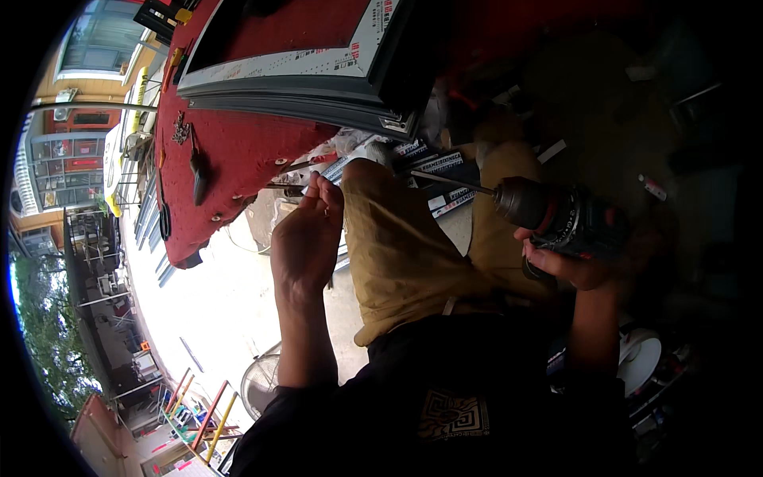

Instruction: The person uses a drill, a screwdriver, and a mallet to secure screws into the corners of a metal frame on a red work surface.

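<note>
My right hand [568,262] is wrapped round the grip of a dark cordless drill [560,215]. Its long thin bit [453,181] points left, over my knees. Palm up, my left hand [308,238] is raised beside the edge of the red-covered table [246,151]. The fingers there are curled in with their tips close together, and whatever they may hold is too small to make out. A dark window-type frame [294,83] with white protective film lies on the table, beyond my left hand.
On the red cover lie a small heap of screws [181,127] and a dark-handled tool [198,176]. Film-wrapped profiles [445,163] lie on the floor past my knees. A round fan [261,383] stands at lower left, and a white bucket [640,362] at lower right.
</note>
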The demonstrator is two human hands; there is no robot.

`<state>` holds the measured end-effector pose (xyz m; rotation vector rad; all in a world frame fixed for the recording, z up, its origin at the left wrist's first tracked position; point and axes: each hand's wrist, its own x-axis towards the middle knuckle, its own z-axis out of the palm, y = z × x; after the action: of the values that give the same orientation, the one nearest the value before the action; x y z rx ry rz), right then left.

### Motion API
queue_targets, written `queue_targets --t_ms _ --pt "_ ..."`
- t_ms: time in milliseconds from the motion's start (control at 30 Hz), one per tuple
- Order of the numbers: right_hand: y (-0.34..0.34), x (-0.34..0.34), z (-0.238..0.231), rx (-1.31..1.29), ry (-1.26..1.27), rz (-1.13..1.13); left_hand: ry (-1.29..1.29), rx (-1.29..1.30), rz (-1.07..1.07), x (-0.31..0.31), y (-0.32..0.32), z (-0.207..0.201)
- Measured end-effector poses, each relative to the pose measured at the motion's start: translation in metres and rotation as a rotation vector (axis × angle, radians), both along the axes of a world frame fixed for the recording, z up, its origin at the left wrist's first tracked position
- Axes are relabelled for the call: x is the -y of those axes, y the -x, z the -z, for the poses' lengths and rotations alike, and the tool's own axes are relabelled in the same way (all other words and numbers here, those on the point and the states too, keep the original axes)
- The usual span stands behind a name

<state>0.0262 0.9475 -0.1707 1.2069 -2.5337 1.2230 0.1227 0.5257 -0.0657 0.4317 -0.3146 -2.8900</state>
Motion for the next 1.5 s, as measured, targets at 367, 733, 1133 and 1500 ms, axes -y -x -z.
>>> queue_targets --t_ms 367,733,1133,1500 --pt "-0.054 0.083 -0.097 1.080 0.294 -0.222 0.033 0.273 -0.077 -0.035 -0.048 0.042" --pt "-0.090 0.139 -0.122 0.935 0.055 -0.079 -0.065 -0.037 -0.200 -0.021 -0.086 0.055" --pt "-0.108 0.171 -0.129 0.888 -0.184 -0.099 -0.109 -0.301 -0.296 -0.003 -0.092 0.076" --pt "-0.108 0.161 -0.121 0.774 -0.192 -0.180 -0.095 -0.330 -0.325 0.004 -0.096 0.072"
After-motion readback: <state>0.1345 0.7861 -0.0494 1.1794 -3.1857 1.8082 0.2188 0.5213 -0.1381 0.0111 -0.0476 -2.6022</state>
